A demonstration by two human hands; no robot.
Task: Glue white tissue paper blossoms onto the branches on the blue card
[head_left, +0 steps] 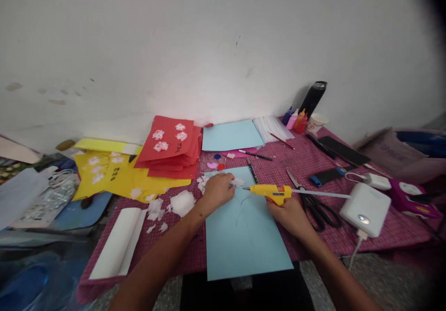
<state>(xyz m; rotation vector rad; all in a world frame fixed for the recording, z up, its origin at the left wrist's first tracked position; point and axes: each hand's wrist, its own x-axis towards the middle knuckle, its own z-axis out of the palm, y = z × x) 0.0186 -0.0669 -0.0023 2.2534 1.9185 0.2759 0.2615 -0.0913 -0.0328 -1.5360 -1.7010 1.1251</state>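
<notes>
My right hand [288, 214] is wrapped round the handle of a yellow glue gun [272, 191], with a long clear glue stick [320, 193] coming out of its back. The gun's nozzle points left, close to a white crumpled paper piece [238, 181]. My left hand [219, 190] is closed, its thumb and fingers pinched at that piece; its palm side is hidden. Both hands are over a light blue sheet [244, 246] with thin dark lines drawn on it. Another white paper tuft [201, 184] sits at the sheet's left edge, beside my left hand.
Torn white paper [183, 203] and a paper roll [116, 243] lie left. Red cards [169, 139] and yellow sheets [121, 174] with white flowers sit behind. Black scissors [315, 204], a cutter knife [329, 175], a white box [367, 209], paint bottles [296, 119] and a paper cup [316, 122] stand right.
</notes>
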